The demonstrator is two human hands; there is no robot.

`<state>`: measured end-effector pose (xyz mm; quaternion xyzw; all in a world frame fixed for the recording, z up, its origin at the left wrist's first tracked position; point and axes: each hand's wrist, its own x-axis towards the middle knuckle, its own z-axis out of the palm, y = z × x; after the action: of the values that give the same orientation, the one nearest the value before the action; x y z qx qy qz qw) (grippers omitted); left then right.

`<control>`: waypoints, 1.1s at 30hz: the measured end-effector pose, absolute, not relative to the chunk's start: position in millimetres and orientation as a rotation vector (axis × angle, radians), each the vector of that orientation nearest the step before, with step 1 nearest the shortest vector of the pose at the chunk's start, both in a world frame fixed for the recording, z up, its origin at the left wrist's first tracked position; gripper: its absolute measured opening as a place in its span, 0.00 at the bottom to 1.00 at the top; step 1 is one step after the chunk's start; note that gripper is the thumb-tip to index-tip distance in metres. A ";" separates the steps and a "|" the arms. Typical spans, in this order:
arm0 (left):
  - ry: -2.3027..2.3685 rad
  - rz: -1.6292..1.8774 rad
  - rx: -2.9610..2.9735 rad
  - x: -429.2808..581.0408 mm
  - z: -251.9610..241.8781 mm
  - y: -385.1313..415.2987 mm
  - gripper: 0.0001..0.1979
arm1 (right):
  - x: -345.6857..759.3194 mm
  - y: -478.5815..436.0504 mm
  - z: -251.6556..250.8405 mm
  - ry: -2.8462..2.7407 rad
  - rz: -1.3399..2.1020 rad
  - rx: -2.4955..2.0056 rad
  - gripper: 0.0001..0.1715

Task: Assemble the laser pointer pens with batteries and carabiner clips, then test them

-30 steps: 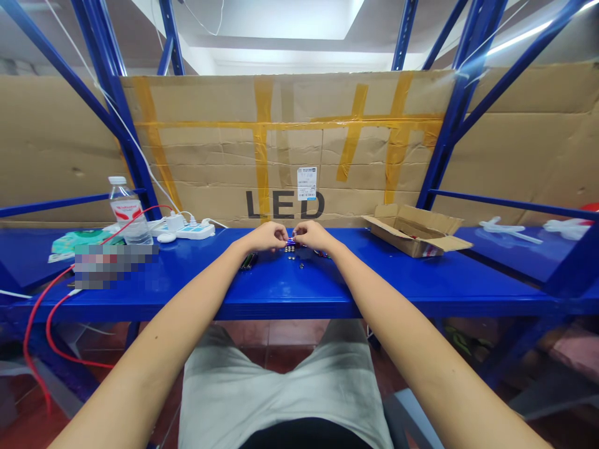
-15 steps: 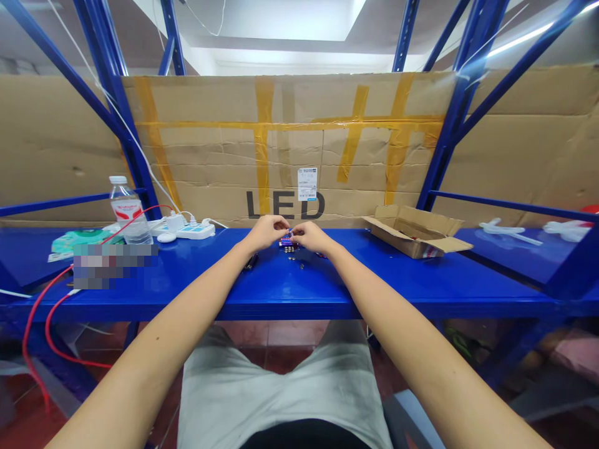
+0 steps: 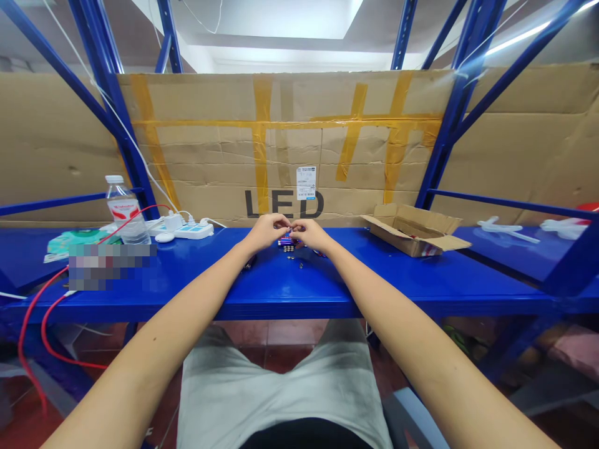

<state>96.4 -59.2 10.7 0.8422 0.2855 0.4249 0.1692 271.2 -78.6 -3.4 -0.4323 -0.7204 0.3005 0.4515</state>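
Note:
My left hand (image 3: 269, 229) and my right hand (image 3: 309, 234) meet above the middle of the blue bench, their fingertips drawn together in pinches. What lies between the fingers is too small to make out. Just below them on the bench is a small cluster of shiny purple-blue pieces (image 3: 285, 241) with metallic ends toward me, partly covered by the fingers. Nearer to me lie a few tiny metal parts (image 3: 301, 265). A dark object (image 3: 251, 262) sits beside my left wrist, partly hidden by it. Something small and reddish (image 3: 321, 254) shows beside my right wrist.
An open cardboard box (image 3: 414, 234) stands at the right. To the left are a water bottle (image 3: 127, 215), a white power strip (image 3: 189, 231), a green packet (image 3: 77, 242) and red cables (image 3: 35, 330). A large taped cardboard sheet (image 3: 210, 156) closes off the back between blue posts.
The view has shifted very slightly. Both hands stay in nearly the same place, with only small finger movements; the fingertips appear a little closer together.

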 end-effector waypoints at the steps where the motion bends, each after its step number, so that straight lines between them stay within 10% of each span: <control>1: 0.812 1.212 2.398 96.5 11.1 -60.2 0.07 | 271.0 -79.3 -2.6 -1.752 0.778 -1.057 0.06; 33: 0.936 0.293 2.566 94.1 6.2 -64.5 0.07 | 284.0 -73.1 -2.2 -1.942 0.279 -1.154 0.07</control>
<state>94.1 -64.5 6.2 0.9160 0.3341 0.1044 0.1959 284.0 -73.1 -2.2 -0.4602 -0.7746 0.1112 0.4195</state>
